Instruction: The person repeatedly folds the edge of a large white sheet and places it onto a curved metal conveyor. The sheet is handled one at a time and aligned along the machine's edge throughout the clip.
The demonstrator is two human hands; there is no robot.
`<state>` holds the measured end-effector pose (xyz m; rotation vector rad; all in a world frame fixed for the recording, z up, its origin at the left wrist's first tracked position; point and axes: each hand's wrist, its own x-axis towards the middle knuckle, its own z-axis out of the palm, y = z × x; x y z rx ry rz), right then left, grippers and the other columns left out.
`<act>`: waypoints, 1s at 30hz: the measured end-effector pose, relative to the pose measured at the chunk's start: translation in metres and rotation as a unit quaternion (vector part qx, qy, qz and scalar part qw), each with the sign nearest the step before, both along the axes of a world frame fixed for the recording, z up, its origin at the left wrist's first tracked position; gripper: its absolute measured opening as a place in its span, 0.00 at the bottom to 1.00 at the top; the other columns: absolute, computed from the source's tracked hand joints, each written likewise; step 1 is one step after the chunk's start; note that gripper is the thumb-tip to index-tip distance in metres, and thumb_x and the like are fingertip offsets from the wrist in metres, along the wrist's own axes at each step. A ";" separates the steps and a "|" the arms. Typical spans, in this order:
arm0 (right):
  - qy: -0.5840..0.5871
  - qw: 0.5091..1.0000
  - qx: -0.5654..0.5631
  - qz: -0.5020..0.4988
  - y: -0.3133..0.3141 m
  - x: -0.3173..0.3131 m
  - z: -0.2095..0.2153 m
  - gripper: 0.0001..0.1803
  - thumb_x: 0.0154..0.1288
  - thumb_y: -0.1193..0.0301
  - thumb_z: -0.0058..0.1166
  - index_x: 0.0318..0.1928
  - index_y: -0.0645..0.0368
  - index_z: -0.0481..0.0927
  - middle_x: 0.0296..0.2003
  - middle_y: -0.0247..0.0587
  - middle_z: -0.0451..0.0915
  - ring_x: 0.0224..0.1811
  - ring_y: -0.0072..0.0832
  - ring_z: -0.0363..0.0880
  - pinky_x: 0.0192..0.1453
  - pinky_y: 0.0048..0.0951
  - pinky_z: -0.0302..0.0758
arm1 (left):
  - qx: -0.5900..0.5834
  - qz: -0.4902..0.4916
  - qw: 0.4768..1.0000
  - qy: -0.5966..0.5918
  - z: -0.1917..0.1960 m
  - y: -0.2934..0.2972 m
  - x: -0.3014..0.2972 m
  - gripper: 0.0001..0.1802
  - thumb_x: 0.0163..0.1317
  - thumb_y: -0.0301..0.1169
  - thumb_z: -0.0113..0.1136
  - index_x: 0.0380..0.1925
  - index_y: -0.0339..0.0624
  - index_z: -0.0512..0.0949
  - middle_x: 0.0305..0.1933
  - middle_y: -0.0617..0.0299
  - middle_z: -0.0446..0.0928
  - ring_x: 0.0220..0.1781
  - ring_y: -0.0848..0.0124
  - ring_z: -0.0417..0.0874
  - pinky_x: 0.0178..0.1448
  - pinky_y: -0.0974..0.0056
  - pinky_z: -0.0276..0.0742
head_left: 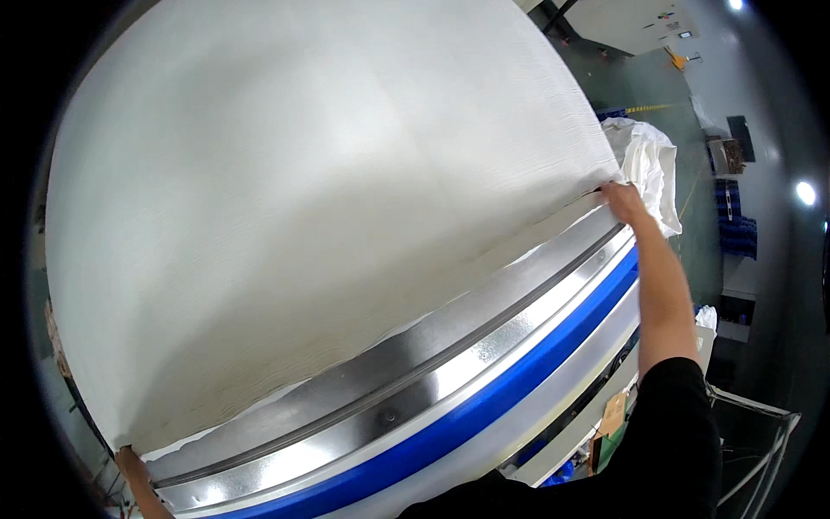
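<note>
A large white sheet of thin fabric (337, 182), lightly wrinkled along its near edge, spreads away from me over a wide surface. At its near right corner, my right hand (624, 202) is closed on the edge, arm stretched out. Far to the left, my left hand (131, 469) pinches the near left corner; part of this hand is hidden by the sheet and the dark rim of the picture. Between my hands the sheet's near edge lies along a shiny metal ledge (380, 394), and a thin strip of white underneath shows at that edge.
A blue band (484, 400) runs along the near side below the metal ledge. Crumpled white fabric (650, 164) hangs just beyond my right hand. A pale metal frame (778, 424) stands at lower right. Blue stacked items (735, 227) are by the far right wall.
</note>
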<state>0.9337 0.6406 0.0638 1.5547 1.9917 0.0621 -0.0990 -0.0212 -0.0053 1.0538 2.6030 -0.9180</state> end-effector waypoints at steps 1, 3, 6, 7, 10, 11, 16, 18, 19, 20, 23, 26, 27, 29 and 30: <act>-0.063 0.995 -0.064 -0.039 0.006 0.007 0.001 0.19 0.65 0.63 0.40 0.52 0.54 0.77 0.47 0.48 0.80 0.52 0.43 0.76 0.69 0.49 0.56 | 0.020 -0.059 0.998 0.018 0.000 -0.009 -0.006 0.14 0.60 0.27 0.48 0.46 0.40 0.75 0.46 0.54 0.75 0.51 0.55 0.73 0.60 0.55 0.65; -0.039 0.997 -0.070 -0.008 0.009 0.018 0.000 0.21 0.58 0.68 0.44 0.52 0.52 0.77 0.50 0.46 0.78 0.55 0.41 0.75 0.67 0.49 0.59 | -0.043 -0.178 0.980 0.081 -0.003 -0.020 -0.009 0.15 0.59 0.28 0.49 0.47 0.40 0.75 0.47 0.53 0.75 0.53 0.56 0.72 0.61 0.55 0.65; -0.069 0.996 -0.015 0.048 0.001 0.019 -0.008 0.18 0.60 0.65 0.44 0.48 0.56 0.79 0.51 0.41 0.78 0.57 0.35 0.73 0.67 0.43 0.61 | -0.125 -0.066 0.989 0.047 0.003 -0.015 -0.003 0.13 0.57 0.30 0.54 0.41 0.44 0.79 0.47 0.55 0.77 0.53 0.59 0.74 0.60 0.59 0.67; -0.045 0.998 -0.042 0.019 -0.002 0.017 -0.010 0.16 0.61 0.66 0.45 0.46 0.56 0.79 0.48 0.39 0.79 0.54 0.34 0.74 0.63 0.42 0.64 | 0.012 -0.019 0.999 -0.031 0.002 -0.007 0.006 0.12 0.57 0.29 0.53 0.41 0.44 0.79 0.44 0.54 0.78 0.49 0.59 0.76 0.55 0.58 0.70; -0.032 0.997 0.065 0.009 -0.010 0.014 -0.007 0.16 0.56 0.72 0.47 0.45 0.55 0.80 0.45 0.39 0.81 0.47 0.38 0.78 0.58 0.36 0.68 | -0.108 0.030 0.994 0.018 0.032 0.022 0.041 0.13 0.60 0.27 0.48 0.42 0.45 0.79 0.47 0.57 0.79 0.51 0.59 0.77 0.57 0.56 0.69; 0.019 0.998 0.057 -0.030 -0.010 0.016 0.001 0.18 0.54 0.75 0.48 0.47 0.51 0.81 0.44 0.40 0.81 0.47 0.40 0.78 0.59 0.38 0.67 | -0.165 -0.106 0.979 0.055 0.045 0.033 0.053 0.15 0.59 0.27 0.48 0.46 0.48 0.78 0.51 0.62 0.77 0.56 0.62 0.75 0.65 0.54 0.62; 0.025 0.996 0.059 0.055 -0.002 0.038 0.055 0.21 0.54 0.78 0.47 0.50 0.50 0.79 0.46 0.45 0.80 0.49 0.43 0.77 0.57 0.40 0.69 | -0.050 -0.071 0.996 0.023 0.116 0.062 0.096 0.21 0.59 0.21 0.46 0.50 0.52 0.76 0.52 0.61 0.78 0.56 0.63 0.76 0.72 0.52 0.54; 0.031 0.998 0.051 0.003 -0.001 0.054 0.078 0.22 0.56 0.76 0.47 0.53 0.50 0.77 0.45 0.51 0.79 0.49 0.48 0.76 0.54 0.40 0.71 | -0.047 -0.065 0.997 0.020 0.141 0.059 0.096 0.21 0.58 0.22 0.48 0.51 0.53 0.76 0.52 0.61 0.78 0.56 0.63 0.76 0.70 0.52 0.57; 0.084 0.995 0.048 -0.006 -0.002 0.064 0.088 0.22 0.56 0.78 0.47 0.52 0.51 0.77 0.44 0.52 0.80 0.49 0.50 0.76 0.52 0.40 0.72 | -0.045 -0.071 0.996 0.008 0.153 0.053 0.094 0.21 0.57 0.23 0.49 0.50 0.52 0.76 0.52 0.60 0.78 0.56 0.63 0.76 0.70 0.51 0.57; 0.109 0.993 0.038 0.008 -0.006 0.074 0.097 0.22 0.56 0.78 0.47 0.52 0.52 0.77 0.43 0.53 0.80 0.48 0.49 0.77 0.52 0.40 0.72 | -0.053 -0.070 0.996 0.000 0.164 0.047 0.091 0.20 0.56 0.23 0.50 0.50 0.52 0.77 0.52 0.60 0.78 0.56 0.62 0.76 0.69 0.51 0.58; 0.097 0.995 0.011 0.007 -0.025 0.102 0.111 0.22 0.55 0.79 0.48 0.52 0.53 0.78 0.41 0.53 0.80 0.47 0.49 0.77 0.51 0.41 0.72 | -0.072 -0.078 0.993 -0.047 0.184 0.012 0.092 0.19 0.55 0.23 0.51 0.47 0.52 0.78 0.50 0.59 0.79 0.55 0.60 0.77 0.68 0.50 0.59; 0.058 0.998 -0.010 0.009 -0.047 0.123 0.113 0.22 0.54 0.79 0.49 0.51 0.53 0.78 0.39 0.54 0.80 0.45 0.49 0.77 0.51 0.42 0.72 | -0.113 -0.071 0.987 -0.086 0.185 -0.024 0.106 0.19 0.52 0.22 0.51 0.44 0.52 0.80 0.48 0.59 0.80 0.53 0.59 0.78 0.67 0.50 0.61; 0.045 0.999 -0.005 0.006 -0.055 0.127 0.115 0.22 0.53 0.79 0.50 0.51 0.53 0.78 0.39 0.54 0.80 0.45 0.50 0.77 0.50 0.43 0.72 | -0.130 -0.066 0.985 -0.096 0.179 -0.036 0.115 0.20 0.52 0.21 0.51 0.43 0.53 0.80 0.47 0.59 0.80 0.53 0.58 0.78 0.66 0.49 0.61; 0.041 0.995 -0.052 0.073 -0.079 0.133 0.110 0.21 0.52 0.79 0.50 0.48 0.53 0.79 0.38 0.53 0.80 0.44 0.49 0.77 0.50 0.43 0.73 | -0.205 -0.103 0.968 -0.106 0.164 -0.058 0.139 0.21 0.49 0.21 0.52 0.43 0.53 0.81 0.46 0.59 0.81 0.51 0.60 0.79 0.64 0.50 0.64; 0.019 0.994 -0.072 0.078 -0.090 0.134 0.106 0.20 0.52 0.79 0.50 0.47 0.54 0.79 0.38 0.52 0.80 0.43 0.48 0.77 0.50 0.43 0.73 | -0.253 -0.095 0.955 -0.125 0.158 -0.064 0.148 0.21 0.48 0.23 0.54 0.44 0.53 0.80 0.46 0.59 0.81 0.51 0.60 0.80 0.63 0.51 0.65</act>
